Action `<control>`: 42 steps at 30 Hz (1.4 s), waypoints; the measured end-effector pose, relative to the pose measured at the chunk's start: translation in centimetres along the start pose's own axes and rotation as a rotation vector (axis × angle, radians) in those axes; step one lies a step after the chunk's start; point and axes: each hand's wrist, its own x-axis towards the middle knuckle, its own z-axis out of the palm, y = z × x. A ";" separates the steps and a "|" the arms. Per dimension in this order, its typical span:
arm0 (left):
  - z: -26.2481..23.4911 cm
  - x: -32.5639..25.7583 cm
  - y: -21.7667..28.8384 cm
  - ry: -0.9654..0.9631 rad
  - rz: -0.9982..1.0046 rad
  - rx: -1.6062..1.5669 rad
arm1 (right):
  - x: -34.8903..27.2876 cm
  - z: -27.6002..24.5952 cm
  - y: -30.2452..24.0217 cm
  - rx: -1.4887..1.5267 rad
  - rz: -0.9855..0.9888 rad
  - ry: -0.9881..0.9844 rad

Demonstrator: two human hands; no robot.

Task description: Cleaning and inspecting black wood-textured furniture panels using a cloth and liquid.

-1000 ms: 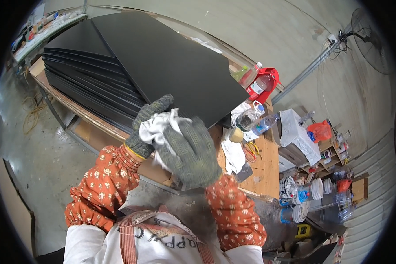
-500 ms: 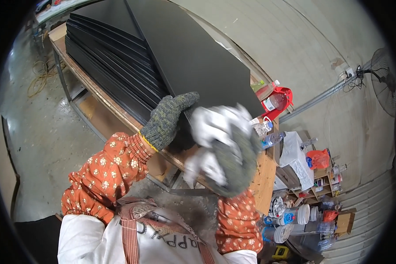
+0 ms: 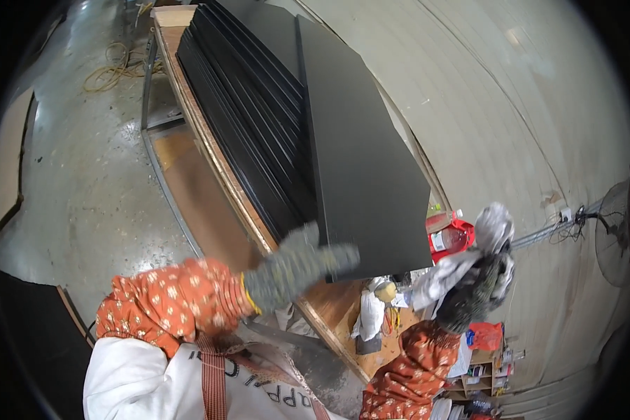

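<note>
My left hand [image 3: 299, 269], in a grey-green knit glove with a yellow cuff, is stretched out by the near end of the top black panel [image 3: 367, 154]. Its thumb stands apart from the fingers; whether it touches the panel I cannot tell. Off the panel's right side, my right hand [image 3: 467, 297], in a dark glove, is closed round a white and grey rag [image 3: 437, 280], which bulges above and beside the fist. Beneath the top panel, a stack of black panels [image 3: 252, 119] lies fanned out, glossy edges toward the left.
The stack rests on a wooden-topped bench [image 3: 329, 332] with a metal frame. On its near end lies a white bundle [image 3: 369, 315]. Red-wrapped bottles [image 3: 446, 238] stand by the wall, and a fan [image 3: 612, 234] is at far right. A yellow hose [image 3: 112, 70] lies on the floor.
My right hand has swung right with the rag, away from the panel. My left hand has come off the panel edge and shifted nearer and slightly right. The view has turned.
</note>
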 end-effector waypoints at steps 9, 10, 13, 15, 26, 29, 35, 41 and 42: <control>11.3 -5.7 -11.9 0.246 0.014 -0.291 | 3.3 7.8 -13.3 0.543 -0.351 -1.036; 12.3 -5.5 -11.5 0.247 0.026 -0.302 | 2.9 8.7 -12.9 0.562 -0.342 -1.081; 11.2 -5.6 -5.8 0.171 -0.085 -0.059 | 3.9 13.4 -10.0 0.502 -0.544 -1.036; 12.5 -6.6 -7.8 0.132 0.049 0.598 | 4.5 19.6 -9.9 0.483 -0.664 -0.948; 11.8 -5.0 -8.3 0.003 0.540 1.979 | 4.3 14.8 -12.1 0.382 -0.513 -1.149; 11.3 -3.8 -8.1 0.202 1.023 3.099 | 4.0 5.1 -15.0 0.270 -0.520 -1.325; 13.3 -5.4 -6.2 0.164 0.151 1.054 | 5.0 11.7 -12.7 0.298 -0.793 -1.087; 10.9 -5.2 -4.1 0.477 -0.264 0.188 | 7.1 22.8 -15.5 -0.006 -0.291 -1.152; 10.6 -5.0 -4.4 0.472 -0.230 0.194 | 7.0 22.3 -16.6 0.030 -0.228 -1.154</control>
